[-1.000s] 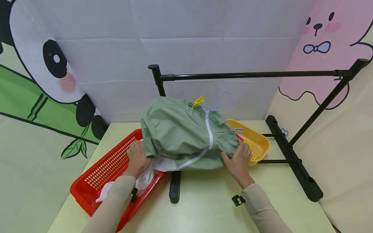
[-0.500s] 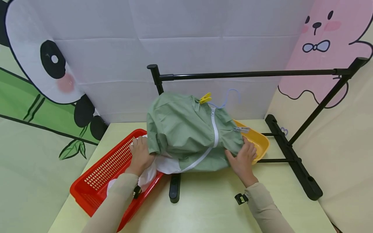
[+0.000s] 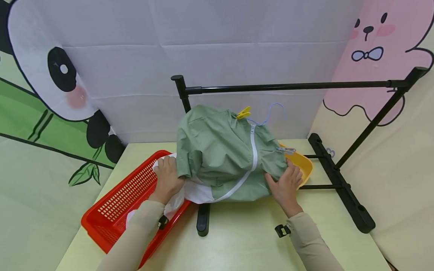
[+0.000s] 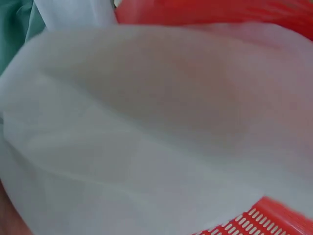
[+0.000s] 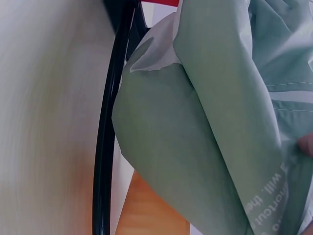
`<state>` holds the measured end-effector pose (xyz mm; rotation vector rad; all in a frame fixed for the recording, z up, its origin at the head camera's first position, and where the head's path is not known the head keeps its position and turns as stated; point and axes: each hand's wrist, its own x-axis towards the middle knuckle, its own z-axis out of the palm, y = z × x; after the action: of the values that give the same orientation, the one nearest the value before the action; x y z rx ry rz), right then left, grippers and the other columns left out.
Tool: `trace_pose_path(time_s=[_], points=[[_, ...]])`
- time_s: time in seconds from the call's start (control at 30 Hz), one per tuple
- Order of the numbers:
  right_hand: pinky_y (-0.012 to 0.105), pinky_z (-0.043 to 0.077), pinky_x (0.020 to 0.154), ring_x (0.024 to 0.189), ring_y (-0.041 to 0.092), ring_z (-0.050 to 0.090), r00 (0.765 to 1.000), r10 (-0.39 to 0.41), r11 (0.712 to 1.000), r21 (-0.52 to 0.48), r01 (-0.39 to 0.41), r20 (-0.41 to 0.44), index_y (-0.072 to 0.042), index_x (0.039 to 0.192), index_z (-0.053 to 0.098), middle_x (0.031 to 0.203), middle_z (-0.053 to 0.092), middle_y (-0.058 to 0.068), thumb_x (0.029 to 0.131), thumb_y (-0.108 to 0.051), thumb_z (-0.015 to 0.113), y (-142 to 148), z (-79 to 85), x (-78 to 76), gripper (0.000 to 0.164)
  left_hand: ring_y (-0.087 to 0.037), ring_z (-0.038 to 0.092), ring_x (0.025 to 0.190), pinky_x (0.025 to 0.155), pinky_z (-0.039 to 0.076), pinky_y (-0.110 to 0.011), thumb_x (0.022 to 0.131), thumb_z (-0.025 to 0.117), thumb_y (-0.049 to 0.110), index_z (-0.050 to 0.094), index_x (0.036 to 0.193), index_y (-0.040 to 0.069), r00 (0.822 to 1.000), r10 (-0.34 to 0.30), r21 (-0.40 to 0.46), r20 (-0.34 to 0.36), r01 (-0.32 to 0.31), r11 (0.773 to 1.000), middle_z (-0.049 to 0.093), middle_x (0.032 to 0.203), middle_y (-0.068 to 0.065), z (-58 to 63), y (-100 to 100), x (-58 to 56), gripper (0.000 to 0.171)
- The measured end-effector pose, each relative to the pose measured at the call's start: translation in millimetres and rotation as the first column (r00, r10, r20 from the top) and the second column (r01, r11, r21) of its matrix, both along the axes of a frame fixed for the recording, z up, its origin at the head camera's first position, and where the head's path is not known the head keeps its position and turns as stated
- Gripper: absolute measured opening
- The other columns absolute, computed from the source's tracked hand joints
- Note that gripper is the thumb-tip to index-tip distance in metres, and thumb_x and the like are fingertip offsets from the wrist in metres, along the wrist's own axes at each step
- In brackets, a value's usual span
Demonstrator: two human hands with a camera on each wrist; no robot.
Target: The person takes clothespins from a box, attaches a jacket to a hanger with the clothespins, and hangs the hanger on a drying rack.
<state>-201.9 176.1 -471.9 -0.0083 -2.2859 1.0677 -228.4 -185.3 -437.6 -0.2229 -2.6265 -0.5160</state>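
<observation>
A green jacket (image 3: pixel 220 154) with a white zipper (image 3: pixel 253 150) and white lining is held up above the table. My left hand (image 3: pixel 168 180) grips its left side, the thumb hidden by cloth; white fabric (image 4: pixel 146 127) fills most of the left wrist view. At the lower right edge my right hand (image 3: pixel 287 184) pinches the jacket, thumb on the near side. In the right wrist view green folds (image 5: pixel 176 132) hang beside a fingertip (image 5: pixel 307 144). A blue hanger (image 3: pixel 278 104) pokes out at the collar, near a yellow clothespin (image 3: pixel 243 113). A grey clothespin (image 3: pixel 285 150) sits on the right shoulder.
A red basket (image 3: pixel 112 203) with white cloth stands at left, under my left forearm. A yellow tray (image 3: pixel 305 165) is partly hidden behind the jacket. Behind rises a black rack with a crossbar (image 3: pixel 288 87); its feet (image 3: pixel 342 184) rest on the table (image 3: pixel 244 237).
Both hands have shifted to the right, carrying the jacket, its hanger and clips along. More of the yellow tray is covered, and a red clip by the right fingers is out of sight.
</observation>
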Motion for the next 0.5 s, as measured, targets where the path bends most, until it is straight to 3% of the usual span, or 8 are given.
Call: trace_pose_path(time_s=[0.5], points=[[0.059, 0.018, 0.089, 0.107, 0.05, 0.028, 0.999, -0.046, 0.999, -0.001, 0.046, -0.021, 0.011, 0.137, 0.032, 0.115, 0.036, 0.033, 0.08, -0.022, 0.077, 6.8, -0.2, -0.9, 0.08, -0.04, 0.039, 0.084, 0.067, 0.03, -0.05, 0.087, 0.05, 0.018, 0.044, 0.089, 0.0, 0.999, -0.011, 0.009, -0.034, 0.011, 1.0, 0.043, 0.089, -0.019, 10.5, 17.6, 3.7, 0.018]])
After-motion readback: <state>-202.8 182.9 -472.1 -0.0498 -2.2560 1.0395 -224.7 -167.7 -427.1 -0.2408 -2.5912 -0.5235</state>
